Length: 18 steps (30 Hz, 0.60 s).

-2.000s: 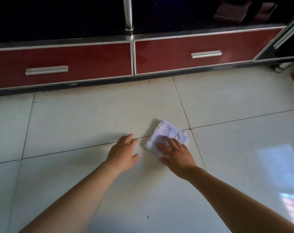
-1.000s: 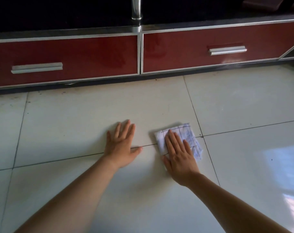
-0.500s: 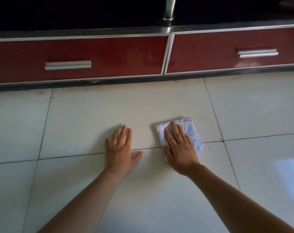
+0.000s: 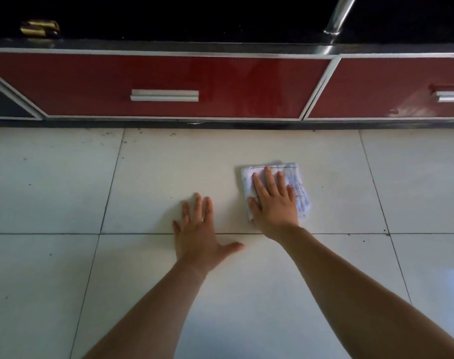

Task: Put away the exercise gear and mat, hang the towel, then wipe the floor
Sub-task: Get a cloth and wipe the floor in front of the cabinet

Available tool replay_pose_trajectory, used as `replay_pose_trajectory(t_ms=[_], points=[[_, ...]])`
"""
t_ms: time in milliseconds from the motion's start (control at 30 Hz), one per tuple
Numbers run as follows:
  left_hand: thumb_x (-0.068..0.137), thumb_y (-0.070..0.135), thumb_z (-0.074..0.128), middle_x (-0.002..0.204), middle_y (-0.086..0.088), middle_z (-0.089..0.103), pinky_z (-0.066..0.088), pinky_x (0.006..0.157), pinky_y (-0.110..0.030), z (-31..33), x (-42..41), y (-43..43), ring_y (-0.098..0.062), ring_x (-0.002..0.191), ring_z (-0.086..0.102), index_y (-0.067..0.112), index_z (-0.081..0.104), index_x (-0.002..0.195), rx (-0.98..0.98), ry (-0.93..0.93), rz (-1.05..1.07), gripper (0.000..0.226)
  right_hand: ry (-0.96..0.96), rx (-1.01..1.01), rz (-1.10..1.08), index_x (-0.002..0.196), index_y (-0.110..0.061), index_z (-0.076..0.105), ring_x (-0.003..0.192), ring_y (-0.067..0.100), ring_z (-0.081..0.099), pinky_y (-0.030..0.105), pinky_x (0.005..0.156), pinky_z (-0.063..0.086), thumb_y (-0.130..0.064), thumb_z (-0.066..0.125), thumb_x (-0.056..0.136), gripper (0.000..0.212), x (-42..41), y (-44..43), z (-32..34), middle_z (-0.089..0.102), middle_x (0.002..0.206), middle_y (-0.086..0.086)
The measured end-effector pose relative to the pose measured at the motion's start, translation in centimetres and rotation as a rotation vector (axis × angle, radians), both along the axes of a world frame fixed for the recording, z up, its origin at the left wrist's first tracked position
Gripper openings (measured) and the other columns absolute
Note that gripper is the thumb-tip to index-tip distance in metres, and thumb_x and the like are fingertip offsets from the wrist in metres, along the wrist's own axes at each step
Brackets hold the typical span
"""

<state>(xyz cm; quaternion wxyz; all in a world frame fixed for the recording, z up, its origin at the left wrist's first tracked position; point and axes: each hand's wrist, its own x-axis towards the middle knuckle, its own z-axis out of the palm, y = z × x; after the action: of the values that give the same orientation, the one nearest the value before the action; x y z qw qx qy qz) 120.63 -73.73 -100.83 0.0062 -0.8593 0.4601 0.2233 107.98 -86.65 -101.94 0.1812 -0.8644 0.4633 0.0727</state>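
A folded white cloth (image 4: pixel 299 187) with thin dark grid lines lies flat on the white tiled floor (image 4: pixel 169 167). My right hand (image 4: pixel 274 200) presses down on the cloth with straight, spread fingers and covers most of it. My left hand (image 4: pixel 200 231) rests flat on the bare tile to the left of the cloth, fingers straight and thumb out, holding nothing. Both forearms reach in from the bottom of the view.
A low cabinet with two red drawer fronts (image 4: pixel 169 73) and silver handles (image 4: pixel 164 95) runs along the far edge of the floor. A chrome post (image 4: pixel 338 19) stands on its dark top. Small dark specks dot the tiles near the cabinet base.
My right hand has slid the cloth left and a little further from me, past the tile joint. My left hand has flattened on the floor. The camera view has shifted left.
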Motion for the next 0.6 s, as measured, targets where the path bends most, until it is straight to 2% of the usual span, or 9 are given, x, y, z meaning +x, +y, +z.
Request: replay_pose_trajectory(t_ms=[100,167,267,333,433,600], points=[[0.055,0.086,0.05,0.156,0.0,-0.017,0.011,0.113,-0.052,0.0,0.0,0.0,-0.028,0.144,-0.011,0.021,-0.007,0.148,-0.009,0.0,-0.003,0.128,-0.015,-0.021,0.126,0.148,-0.035,-0.003,0.143,0.024,-0.019,0.042,0.115,-0.009,-0.049,0.018,0.097,0.057,0.3,0.8,0.0,-0.017,0.157,-0.005],[0.054,0.086,0.05,0.156,0.0,-0.017,0.011,0.113,-0.052,0.0,0.0,0.0,-0.028,0.144,-0.01,0.021,-0.007,0.148,-0.02,0.001,-0.002,0.128,0.02,-0.047,0.184,0.147,-0.036,-0.008,0.143,0.022,-0.018,0.039,0.116,-0.007,-0.055,0.009,0.094,0.059,-1.2,2.0,-0.1,-0.02,0.155,-0.008],[0.054,0.086,0.05,0.156,0.0,-0.016,0.011,0.113,-0.051,-0.1,0.0,0.1,-0.027,0.144,-0.01,0.021,-0.006,0.148,-0.043,0.006,0.003,0.127,0.075,-0.043,0.079,0.145,-0.036,-0.015,0.142,0.02,-0.023,0.038,0.114,-0.011,-0.059,-0.004,0.087,0.064,-1.1,2.2,0.0,-0.026,0.153,-0.007],[0.054,0.087,0.05,0.157,0.001,-0.015,0.011,0.113,-0.051,-0.2,0.1,0.1,-0.027,0.144,-0.01,0.023,-0.006,0.148,-0.046,0.001,0.003,0.127,0.044,-0.02,0.012,0.146,-0.035,-0.012,0.142,0.024,-0.022,0.041,0.114,-0.01,-0.055,0.005,0.093,0.059,1.8,1.2,-0.1,-0.023,0.155,-0.003],[0.052,0.086,0.052,0.157,0.003,-0.015,0.009,0.114,-0.05,-0.2,0.1,0.0,-0.025,0.144,-0.011,0.025,-0.005,0.148,-0.046,0.016,0.026,0.128,0.014,-0.015,0.066,0.147,-0.038,-0.006,0.142,0.026,-0.022,0.044,0.115,-0.01,-0.05,0.013,0.097,0.054,4.6,0.4,-0.3,-0.02,0.156,-0.003],[0.053,0.085,0.053,0.157,0.004,-0.013,0.012,0.113,-0.051,0.2,0.1,0.1,-0.025,0.144,-0.008,0.023,-0.003,0.148,-0.045,0.023,0.027,0.127,0.041,-0.03,0.17,0.143,-0.041,-0.014,0.143,0.021,-0.021,0.038,0.115,-0.011,-0.057,0.001,0.091,0.057,-0.5,2.4,-0.3,-0.027,0.152,-0.009]])
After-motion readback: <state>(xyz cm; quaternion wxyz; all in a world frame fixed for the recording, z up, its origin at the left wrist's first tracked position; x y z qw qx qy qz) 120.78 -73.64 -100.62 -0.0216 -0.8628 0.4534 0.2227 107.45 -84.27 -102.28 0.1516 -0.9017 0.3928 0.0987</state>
